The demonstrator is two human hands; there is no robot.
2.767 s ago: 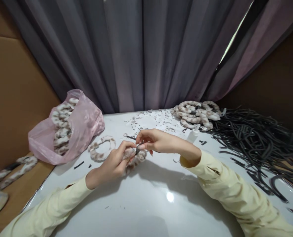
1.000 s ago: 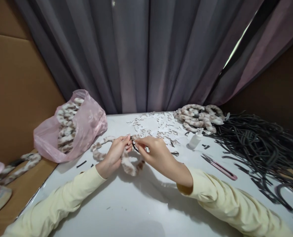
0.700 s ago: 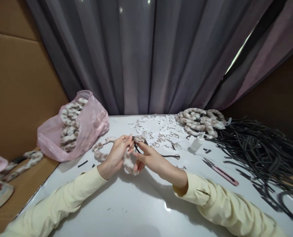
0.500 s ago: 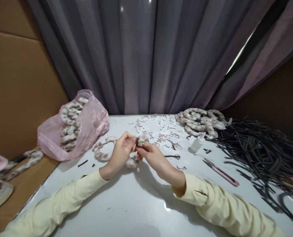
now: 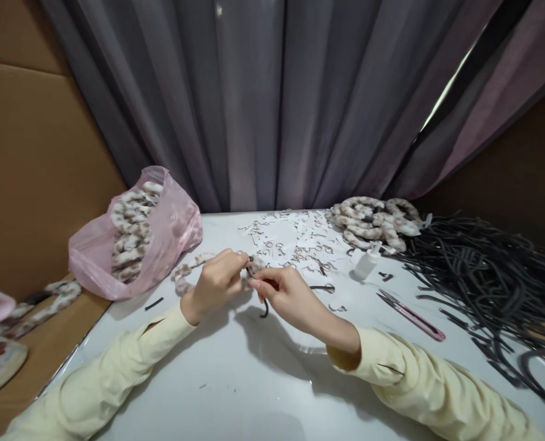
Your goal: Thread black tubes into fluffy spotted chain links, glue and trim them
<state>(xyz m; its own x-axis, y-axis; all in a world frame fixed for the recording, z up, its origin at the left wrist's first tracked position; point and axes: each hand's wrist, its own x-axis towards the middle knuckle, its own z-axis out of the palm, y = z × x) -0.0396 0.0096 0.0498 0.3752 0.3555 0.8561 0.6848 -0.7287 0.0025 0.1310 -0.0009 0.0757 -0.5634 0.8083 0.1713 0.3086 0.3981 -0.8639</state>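
Note:
Near the middle of the white table, my left hand (image 5: pixel 217 280) is closed on a furry brown-and-white strip (image 5: pixel 255 264), partly hidden by the fingers. My right hand (image 5: pixel 291 297) meets it from the right, its thumb and fingers pinching a thin black cord (image 5: pixel 266 309) whose curled end hangs below the fingertips. The hands nearly touch at the strip's end. Behind my left hand a curved part of furry tube (image 5: pixel 183 278) rests on the table.
A pink bag (image 5: pixel 176 223) of furry rings stands at the left. On the right are more furry rings (image 5: pixel 368 229), a small white bottle (image 5: pixel 367 263), pink-handled snips (image 5: pixel 413 315) and a heap of black cords (image 5: pixel 484 275). Small scraps (image 5: pixel 300 242) cover the table's back.
A black cord end now hangs below my right hand. My left hand has turned more palm-down over the furry strip, hiding more of it. A small black bit left of it is no longer visible.

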